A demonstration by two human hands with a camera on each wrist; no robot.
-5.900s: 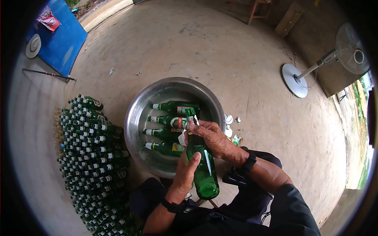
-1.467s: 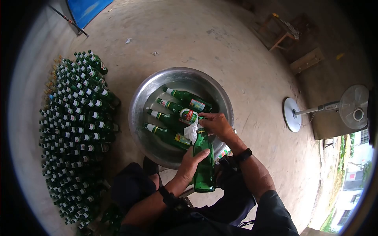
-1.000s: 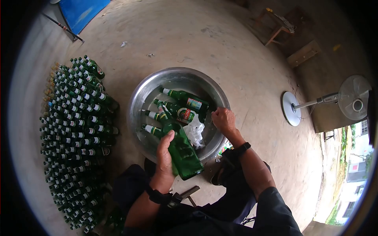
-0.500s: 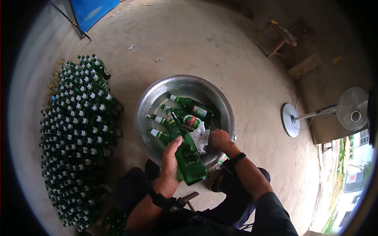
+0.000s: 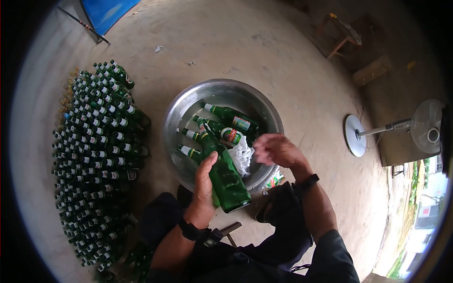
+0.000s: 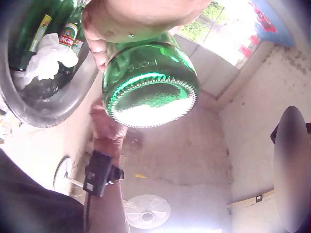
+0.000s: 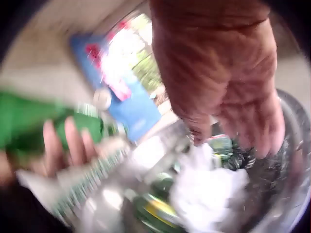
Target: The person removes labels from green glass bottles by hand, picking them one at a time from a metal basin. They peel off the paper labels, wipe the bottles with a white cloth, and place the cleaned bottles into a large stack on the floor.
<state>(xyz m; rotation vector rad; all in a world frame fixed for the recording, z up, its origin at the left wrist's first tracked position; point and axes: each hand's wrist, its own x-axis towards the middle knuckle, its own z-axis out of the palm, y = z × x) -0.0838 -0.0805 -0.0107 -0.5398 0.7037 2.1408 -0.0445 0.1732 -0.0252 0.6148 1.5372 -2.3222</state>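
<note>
My left hand (image 5: 204, 188) grips the body of a green glass beer bottle (image 5: 226, 181), its neck tilted up and left over the metal basin (image 5: 226, 82). In the left wrist view the bottle's ridged base (image 6: 150, 99) faces the camera. Blurred, my right hand (image 5: 279, 150) hovers over the basin's right side; in the right wrist view its fingers (image 7: 265, 126) hang loosely with nothing held. Several labelled green bottles (image 5: 231, 114) lie in the basin's water. Close below the right fingers, a crumpled white wad (image 5: 241, 156) rests on them.
A dense block of standing green bottles (image 5: 99, 155) fills the floor at left. Discarded labels (image 5: 275, 179) lie outside the basin's lower right rim. A standing fan (image 5: 355, 135) is at right, a wooden stool (image 5: 340, 40) at the back right. A blue panel (image 5: 106, 14) leans at back left.
My right hand has left the bottle's neck, dipped low at the basin's right side, then risen outward. The white wad has stayed in the basin. My left hand has tilted the bottle leftward.
</note>
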